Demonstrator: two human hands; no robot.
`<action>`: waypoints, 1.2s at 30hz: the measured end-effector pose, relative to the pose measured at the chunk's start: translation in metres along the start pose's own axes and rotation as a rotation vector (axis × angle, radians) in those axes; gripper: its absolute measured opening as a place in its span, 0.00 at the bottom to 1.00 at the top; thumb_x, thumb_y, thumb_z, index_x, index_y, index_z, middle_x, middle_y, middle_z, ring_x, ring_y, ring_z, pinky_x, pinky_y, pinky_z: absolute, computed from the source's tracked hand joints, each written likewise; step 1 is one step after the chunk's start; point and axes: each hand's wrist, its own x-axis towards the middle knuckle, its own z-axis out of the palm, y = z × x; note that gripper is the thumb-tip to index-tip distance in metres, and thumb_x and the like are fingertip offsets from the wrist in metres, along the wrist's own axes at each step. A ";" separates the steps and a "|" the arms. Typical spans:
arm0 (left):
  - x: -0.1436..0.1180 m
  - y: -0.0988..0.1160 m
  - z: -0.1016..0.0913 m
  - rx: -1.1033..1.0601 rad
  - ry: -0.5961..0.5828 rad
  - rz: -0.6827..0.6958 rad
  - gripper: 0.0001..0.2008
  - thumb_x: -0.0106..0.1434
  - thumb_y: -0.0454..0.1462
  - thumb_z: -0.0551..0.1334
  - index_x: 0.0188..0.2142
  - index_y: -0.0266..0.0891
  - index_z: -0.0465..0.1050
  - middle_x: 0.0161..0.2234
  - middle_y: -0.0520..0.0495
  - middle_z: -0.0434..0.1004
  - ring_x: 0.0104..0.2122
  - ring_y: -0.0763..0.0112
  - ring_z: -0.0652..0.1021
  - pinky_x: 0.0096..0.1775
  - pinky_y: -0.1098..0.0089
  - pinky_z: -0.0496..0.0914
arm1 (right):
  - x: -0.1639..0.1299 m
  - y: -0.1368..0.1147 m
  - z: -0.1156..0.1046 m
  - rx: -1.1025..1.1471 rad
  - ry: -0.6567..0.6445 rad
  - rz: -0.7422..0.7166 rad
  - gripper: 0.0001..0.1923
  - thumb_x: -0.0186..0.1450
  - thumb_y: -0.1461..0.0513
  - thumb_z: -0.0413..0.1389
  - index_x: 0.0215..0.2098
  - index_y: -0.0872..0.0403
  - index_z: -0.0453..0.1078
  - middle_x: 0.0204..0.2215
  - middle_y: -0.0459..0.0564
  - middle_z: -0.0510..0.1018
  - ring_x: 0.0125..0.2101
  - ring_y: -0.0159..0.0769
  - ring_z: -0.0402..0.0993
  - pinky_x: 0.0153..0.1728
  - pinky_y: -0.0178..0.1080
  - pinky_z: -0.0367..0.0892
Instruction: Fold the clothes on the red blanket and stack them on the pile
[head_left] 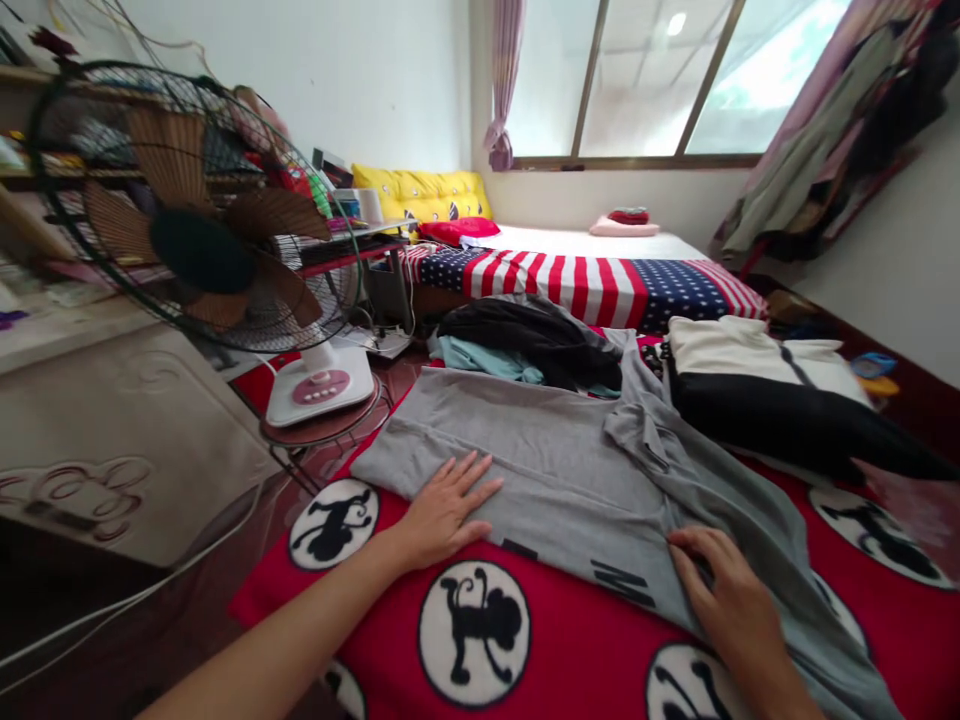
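- Surface: a red blanket [570,640] printed with black monkey roundels covers the bed; it carries all the clothing noted below.
- Item in hand: a grey garment [547,465] lies spread flat near the front edge of the blanket, roughly central, partly folded, with a sleeve or side panel trailing toward the front right corner.
- Left hand [442,510]: laid palm-down on the garment's front left portion, fingers spread and flat; it pins the cloth and pinches nothing.
- Right hand [731,600]: resting on the garment's front right part, fingers curled onto the fabric; whether cloth is actually pinched between them cannot be told.
- Handling judgement: the fabric looks like soft, light knit, limp and not slippery. It should crease and drag rather than hold shape, so it is best taken at a hem, a seam or a fold edge with the other hand flat to steady it.
- Adjacent: a black-and-white folded garment [772,400] lies toward the right edge; a dark heap of clothes [532,340] sits just beyond the grey garment.
- Off the left edge: a standing fan [202,250].
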 end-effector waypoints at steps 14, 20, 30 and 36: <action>0.016 -0.036 -0.019 0.219 0.193 -0.439 0.28 0.66 0.47 0.53 0.63 0.43 0.60 0.66 0.40 0.55 0.65 0.51 0.56 0.61 0.46 0.54 | 0.000 -0.012 -0.003 0.038 0.002 0.021 0.09 0.66 0.58 0.47 0.37 0.50 0.68 0.41 0.52 0.73 0.43 0.43 0.72 0.46 0.44 0.66; 0.029 -0.052 -0.008 0.321 0.088 -0.526 0.26 0.67 0.44 0.50 0.60 0.35 0.64 0.63 0.35 0.60 0.64 0.46 0.58 0.59 0.40 0.53 | 0.000 -0.019 -0.003 0.055 0.005 0.048 0.08 0.67 0.60 0.47 0.36 0.50 0.68 0.40 0.52 0.73 0.42 0.43 0.72 0.44 0.44 0.66; 0.111 0.077 0.025 -0.254 0.059 0.105 0.23 0.66 0.45 0.57 0.60 0.49 0.64 0.65 0.44 0.57 0.65 0.57 0.58 0.62 0.49 0.54 | 0.030 -0.024 -0.018 -0.140 -0.182 0.050 0.07 0.63 0.63 0.49 0.29 0.50 0.67 0.30 0.47 0.73 0.29 0.37 0.71 0.32 0.38 0.64; 0.113 0.085 0.038 -0.239 0.088 0.111 0.24 0.65 0.47 0.58 0.60 0.51 0.64 0.65 0.47 0.57 0.65 0.57 0.57 0.63 0.48 0.50 | 0.078 -0.014 -0.032 -0.256 -0.065 0.006 0.07 0.62 0.62 0.52 0.37 0.53 0.70 0.38 0.52 0.75 0.42 0.43 0.71 0.43 0.43 0.64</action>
